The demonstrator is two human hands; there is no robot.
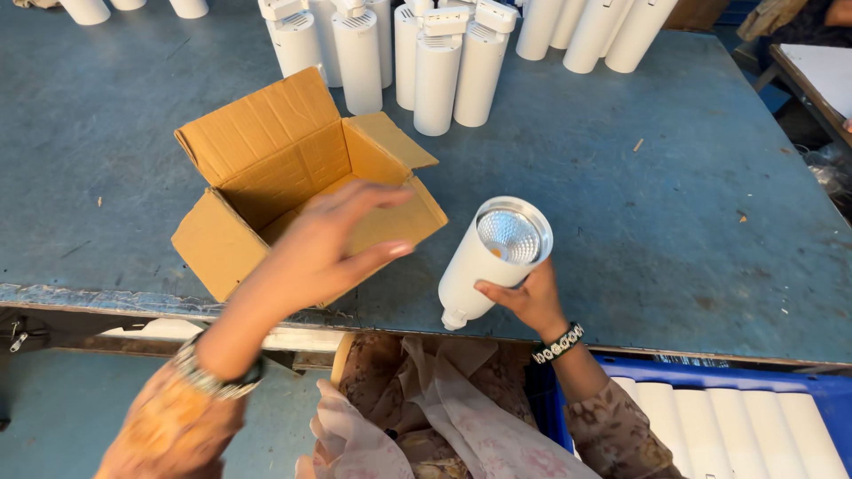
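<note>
A white cylindrical lamp (493, 259) was tilted above the near edge of the counter (621, 204), its ribbed reflector mouth facing up toward the camera, probably so the inside could be looked over. The right hand (530, 300) gripped it from below, at the lamp's five o'clock, fingers curled around the body. The left hand (330, 244) hovered open and blurred, fingers spread, holding nothing, at the lamp's nine o'clock and over the open cardboard box (275, 168), whose flaps stood folded out. At twelve o'clock more white lamps (437, 71) stood upright in a cluster. At five o'clock a blue crate (568, 399) held further white cylinders lying side by side.
</note>
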